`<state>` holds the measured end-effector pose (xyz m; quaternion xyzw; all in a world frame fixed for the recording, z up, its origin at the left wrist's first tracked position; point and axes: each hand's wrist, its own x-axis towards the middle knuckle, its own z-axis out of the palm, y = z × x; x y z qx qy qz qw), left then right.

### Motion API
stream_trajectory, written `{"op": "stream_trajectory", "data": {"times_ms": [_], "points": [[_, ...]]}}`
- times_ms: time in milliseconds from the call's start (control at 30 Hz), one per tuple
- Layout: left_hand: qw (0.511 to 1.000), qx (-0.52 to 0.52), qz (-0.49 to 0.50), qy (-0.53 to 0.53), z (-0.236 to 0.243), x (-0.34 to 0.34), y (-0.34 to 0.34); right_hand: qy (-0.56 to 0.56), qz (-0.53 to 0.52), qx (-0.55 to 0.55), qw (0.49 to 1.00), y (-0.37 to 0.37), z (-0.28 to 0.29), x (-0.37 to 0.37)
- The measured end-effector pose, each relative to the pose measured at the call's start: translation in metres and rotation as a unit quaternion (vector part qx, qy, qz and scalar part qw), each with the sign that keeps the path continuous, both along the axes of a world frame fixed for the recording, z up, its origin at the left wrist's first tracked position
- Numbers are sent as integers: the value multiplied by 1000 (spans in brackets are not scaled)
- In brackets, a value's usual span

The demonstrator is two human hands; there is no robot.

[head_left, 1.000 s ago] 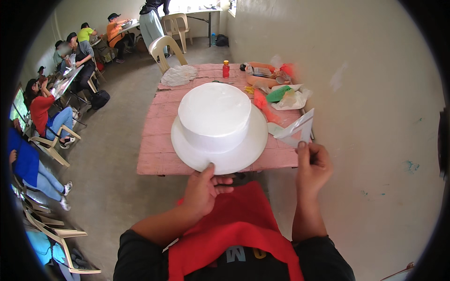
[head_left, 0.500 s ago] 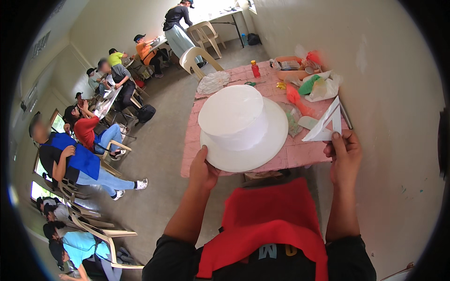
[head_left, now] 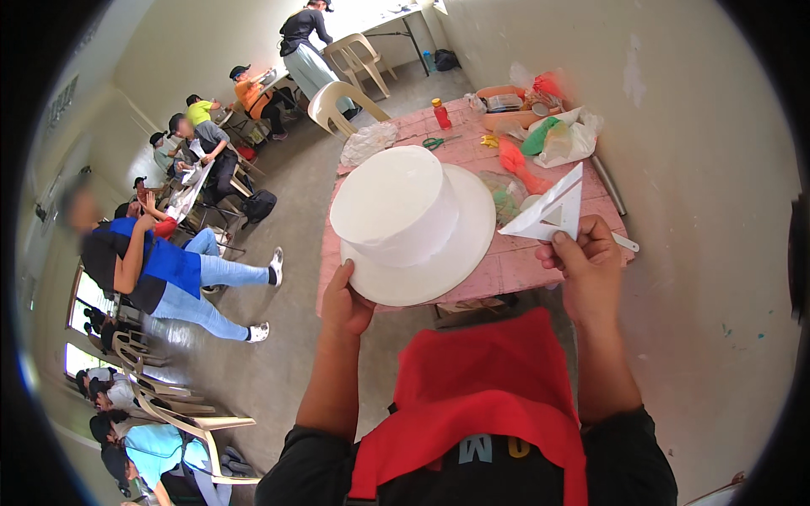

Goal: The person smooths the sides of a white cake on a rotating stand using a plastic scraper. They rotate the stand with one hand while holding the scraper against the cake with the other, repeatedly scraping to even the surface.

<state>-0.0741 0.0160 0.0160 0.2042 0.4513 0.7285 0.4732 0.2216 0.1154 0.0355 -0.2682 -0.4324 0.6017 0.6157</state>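
Note:
A smooth white drum-shaped form [head_left: 392, 207], like a covered cake, stands on a wider round white board [head_left: 472, 253] and looks like a top hat. My left hand [head_left: 346, 304] grips the near left edge of this board, thumb on top and fingers mostly hidden below. In my right hand [head_left: 586, 257], thumb and fingers pinch a flat white triangle with a triangular cut-out [head_left: 548, 212]. It is held upright to the right of the board, apart from the form. A white handle with a hole in its end [head_left: 626, 243] shows beside the right hand.
On the pink brick-patterned table [head_left: 413, 126] lie a red bottle [head_left: 441, 114], green-handled scissors [head_left: 433, 143], crumpled plastic [head_left: 369, 145], coloured bags [head_left: 548, 139] and an orange tub [head_left: 498, 93]. A wall bounds the right side. A person in a blue apron [head_left: 181, 261] stands left; others sit beyond.
The view has shifted, so the table and white form sit further left. The triangle has turned and come nearer the board. The person in the blue apron has stepped closer.

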Motion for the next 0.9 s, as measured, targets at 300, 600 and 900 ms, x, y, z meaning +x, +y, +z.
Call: {"op": "stream_trajectory", "data": {"times_ms": [300,600,900], "points": [[1000,13,-16,1,5,9,-7,-163,23,-21,986,25,23,-21],[997,67,-24,-23,5,20,-10,-266,-50,86,959,41,-4,-25],[996,83,-27,-27,4,31,-22,-452,-185,204,849,15,-66,20]]}}
